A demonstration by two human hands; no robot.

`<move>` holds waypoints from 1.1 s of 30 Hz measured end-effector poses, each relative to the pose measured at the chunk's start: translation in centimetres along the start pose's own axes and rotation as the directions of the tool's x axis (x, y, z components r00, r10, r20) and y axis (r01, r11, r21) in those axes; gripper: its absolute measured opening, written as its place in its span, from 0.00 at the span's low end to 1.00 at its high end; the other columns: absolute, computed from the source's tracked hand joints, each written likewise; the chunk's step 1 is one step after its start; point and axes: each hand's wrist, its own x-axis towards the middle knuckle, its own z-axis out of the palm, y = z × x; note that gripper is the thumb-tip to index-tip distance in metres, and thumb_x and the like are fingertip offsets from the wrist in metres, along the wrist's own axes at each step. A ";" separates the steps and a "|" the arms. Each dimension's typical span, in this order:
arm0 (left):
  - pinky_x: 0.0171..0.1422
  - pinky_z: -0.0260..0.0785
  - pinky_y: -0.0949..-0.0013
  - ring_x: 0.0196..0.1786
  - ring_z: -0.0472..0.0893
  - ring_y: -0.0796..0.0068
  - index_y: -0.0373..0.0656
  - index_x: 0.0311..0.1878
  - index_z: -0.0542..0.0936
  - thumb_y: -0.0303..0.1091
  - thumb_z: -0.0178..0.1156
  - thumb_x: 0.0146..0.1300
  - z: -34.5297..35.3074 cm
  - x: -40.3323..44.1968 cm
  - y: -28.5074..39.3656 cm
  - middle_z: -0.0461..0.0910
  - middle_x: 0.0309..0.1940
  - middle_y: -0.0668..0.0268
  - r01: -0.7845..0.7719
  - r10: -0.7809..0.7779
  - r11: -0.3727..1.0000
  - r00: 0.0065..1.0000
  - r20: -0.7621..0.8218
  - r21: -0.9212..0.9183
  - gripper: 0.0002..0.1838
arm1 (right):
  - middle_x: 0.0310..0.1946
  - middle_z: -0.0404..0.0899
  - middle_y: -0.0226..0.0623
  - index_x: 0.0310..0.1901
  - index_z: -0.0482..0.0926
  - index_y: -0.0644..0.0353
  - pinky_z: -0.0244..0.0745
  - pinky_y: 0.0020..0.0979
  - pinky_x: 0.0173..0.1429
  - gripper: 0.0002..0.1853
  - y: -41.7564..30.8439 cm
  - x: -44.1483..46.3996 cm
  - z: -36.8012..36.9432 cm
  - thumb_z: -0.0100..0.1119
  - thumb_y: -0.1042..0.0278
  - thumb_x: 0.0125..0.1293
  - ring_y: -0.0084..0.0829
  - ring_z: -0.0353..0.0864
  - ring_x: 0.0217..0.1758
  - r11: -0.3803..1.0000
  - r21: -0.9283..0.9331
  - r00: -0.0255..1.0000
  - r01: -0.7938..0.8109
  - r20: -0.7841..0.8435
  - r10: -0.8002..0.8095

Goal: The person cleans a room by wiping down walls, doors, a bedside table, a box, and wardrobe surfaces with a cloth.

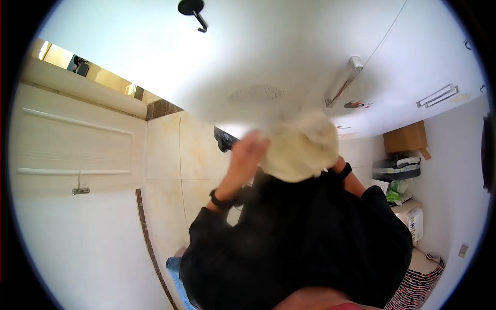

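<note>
A round, cream-coloured object [297,152], blurred, is held up in front of the white cabinet doors [248,57]. My left hand [249,150] is at its left edge, smeared by motion, and its finger positions are not clear. The right wrist, with a black band [347,171], reaches behind the object's right side, and the fingers of that hand are hidden. Another black band [221,200] circles my left wrist.
A black hook [192,9] and metal handles [438,95] are on the cabinet. At the left stands a white door [77,139]. To the right are a cardboard box [405,138], stacked items [397,169] and a patterned cloth [416,287].
</note>
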 end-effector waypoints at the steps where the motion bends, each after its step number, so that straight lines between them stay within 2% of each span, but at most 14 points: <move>1: 0.45 0.71 0.76 0.42 0.77 0.84 0.36 0.54 0.77 0.29 0.54 0.70 -0.5 0.5 -0.5 0.82 0.43 0.65 -0.039 0.022 0.979 0.996 -0.085 -0.201 0.13 | 0.63 0.69 0.39 0.64 0.69 0.61 0.65 0.33 0.69 0.33 -0.4 0.4 0.0 0.70 0.67 0.56 0.33 0.67 0.67 0.917 -0.365 0.985 0.159 -0.006 -0.173; 2: 0.58 0.71 0.71 0.53 0.78 0.75 0.35 0.63 0.70 0.31 0.49 0.74 -0.6 0.9 1.5 0.78 0.54 0.63 -0.063 0.023 0.900 0.995 -0.097 -0.431 0.18 | 0.60 0.70 0.40 0.62 0.71 0.60 0.66 0.34 0.67 0.35 -1.4 0.8 -0.3 0.72 0.69 0.49 0.36 0.69 0.64 0.886 -0.446 0.991 0.129 0.023 -0.133; 3: 0.63 0.69 0.67 0.58 0.76 0.72 0.35 0.64 0.67 0.32 0.48 0.74 -0.7 1.5 3.0 0.76 0.58 0.61 -0.112 0.024 0.832 0.986 -0.166 -0.543 0.19 | 0.57 0.71 0.41 0.61 0.73 0.60 0.67 0.36 0.65 0.38 -2.9 1.1 -0.5 0.74 0.71 0.43 0.39 0.71 0.62 0.845 -0.525 0.995 0.104 0.050 -0.091; 4: 0.66 0.66 0.65 0.60 0.75 0.70 0.34 0.64 0.67 0.32 0.47 0.75 -0.8 2.0 4.5 0.75 0.59 0.61 -0.162 0.054 0.777 0.980 -0.191 -0.608 0.19 | 0.51 0.72 0.41 0.58 0.75 0.58 0.70 0.35 0.60 0.35 -5.0 1.2 -0.3 0.69 0.75 0.42 0.42 0.74 0.55 0.829 -0.543 0.991 0.131 0.046 -0.126; 5: 0.66 0.65 0.66 0.60 0.75 0.71 0.34 0.64 0.67 0.35 0.47 0.74 -1.3 2.5 5.3 0.75 0.59 0.61 -0.159 0.052 0.800 0.979 -0.197 -0.579 0.20 | 0.47 0.72 0.39 0.57 0.75 0.60 0.70 0.35 0.58 0.33 -5.4 1.2 -0.6 0.67 0.77 0.42 0.42 0.75 0.51 0.863 -0.473 0.983 0.175 0.033 -0.181; 7: 0.65 0.66 0.67 0.60 0.75 0.71 0.34 0.63 0.68 0.39 0.46 0.74 -1.7 3.1 6.5 0.75 0.58 0.61 -0.191 0.115 0.836 0.977 -0.177 -0.515 0.21 | 0.50 0.72 0.40 0.53 0.76 0.61 0.69 0.34 0.60 0.30 -8.1 1.1 -0.5 0.64 0.78 0.41 0.40 0.74 0.54 0.935 -0.333 0.991 0.123 -0.008 -0.134; 10: 0.60 0.70 0.68 0.56 0.77 0.72 0.34 0.60 0.71 0.44 0.45 0.75 -1.6 4.4 6.6 0.78 0.54 0.61 -0.271 0.171 0.841 0.954 -0.245 -0.469 0.23 | 0.57 0.71 0.41 0.51 0.78 0.61 0.67 0.35 0.63 0.28 -10.9 1.3 -0.6 0.62 0.79 0.41 0.38 0.73 0.59 0.857 -0.424 0.944 0.293 -0.011 -0.328; 13: 0.53 0.72 0.71 0.48 0.79 0.75 0.33 0.58 0.73 0.37 0.46 0.75 -2.0 4.7 6.7 0.80 0.49 0.61 -0.269 0.193 0.804 0.962 -0.194 -0.531 0.18 | 0.65 0.67 0.44 0.50 0.79 0.59 0.64 0.35 0.66 0.27 -13.0 1.2 -0.5 0.59 0.79 0.41 0.37 0.70 0.64 0.863 -0.310 0.910 0.398 0.013 -0.415; 17: 0.52 0.75 0.67 0.46 0.82 0.72 0.35 0.57 0.74 0.47 0.42 0.76 -2.0 4.6 7.7 0.81 0.47 0.61 -0.232 0.172 0.836 0.971 -0.165 -0.497 0.23 | 0.68 0.63 0.49 0.42 0.77 0.65 0.68 0.35 0.64 0.25 -14.4 0.6 -0.9 0.59 0.69 0.35 0.38 0.72 0.63 0.969 0.171 0.980 0.178 0.060 -0.190; 18: 0.50 0.76 0.68 0.45 0.82 0.73 0.35 0.56 0.74 0.44 0.44 0.76 -2.0 4.5 7.8 0.81 0.47 0.61 -0.226 0.170 0.809 0.974 -0.153 -0.542 0.21 | 0.67 0.65 0.51 0.40 0.75 0.65 0.71 0.33 0.60 0.27 -14.5 0.6 -0.7 0.60 0.64 0.31 0.37 0.75 0.59 0.958 0.239 0.982 0.158 0.067 -0.179; 20: 0.47 0.76 0.71 0.44 0.82 0.74 0.33 0.55 0.74 0.38 0.46 0.75 -1.7 4.5 8.1 0.82 0.46 0.60 -0.213 0.171 0.750 0.977 -0.128 -0.626 0.17 | 0.64 0.68 0.50 0.41 0.75 0.66 0.72 0.31 0.57 0.27 -14.9 0.8 -0.5 0.60 0.64 0.32 0.35 0.77 0.55 0.953 0.287 0.978 0.100 0.150 -0.147; 22: 0.46 0.77 0.71 0.43 0.82 0.74 0.33 0.55 0.74 0.37 0.46 0.75 -1.6 4.4 7.9 0.82 0.46 0.60 -0.223 0.155 0.743 0.975 -0.162 -0.631 0.17 | 0.61 0.71 0.49 0.41 0.75 0.66 0.73 0.29 0.53 0.27 -15.3 1.1 -0.4 0.59 0.64 0.33 0.34 0.79 0.50 0.943 0.330 0.965 0.036 0.235 -0.119; 28: 0.48 0.75 0.70 0.44 0.81 0.74 0.34 0.56 0.74 0.40 0.45 0.75 -3.2 3.9 9.8 0.80 0.46 0.59 -0.387 0.218 0.769 0.907 -0.360 -0.510 0.19 | 0.56 0.74 0.46 0.49 0.74 0.67 0.74 0.30 0.57 0.33 -17.9 3.1 1.3 0.59 0.66 0.34 0.35 0.79 0.52 0.900 0.403 0.960 0.164 0.146 -0.240; 33: 0.50 0.72 0.71 0.45 0.78 0.76 0.35 0.55 0.74 0.43 0.45 0.75 -4.7 4.1 11.9 0.79 0.45 0.63 -0.482 0.271 0.763 0.844 -0.463 -0.431 0.20 | 0.49 0.79 0.45 0.56 0.71 0.68 0.74 0.33 0.62 0.34 -21.3 4.7 3.5 0.54 0.70 0.39 0.36 0.80 0.54 0.894 0.360 0.932 0.267 0.141 -0.335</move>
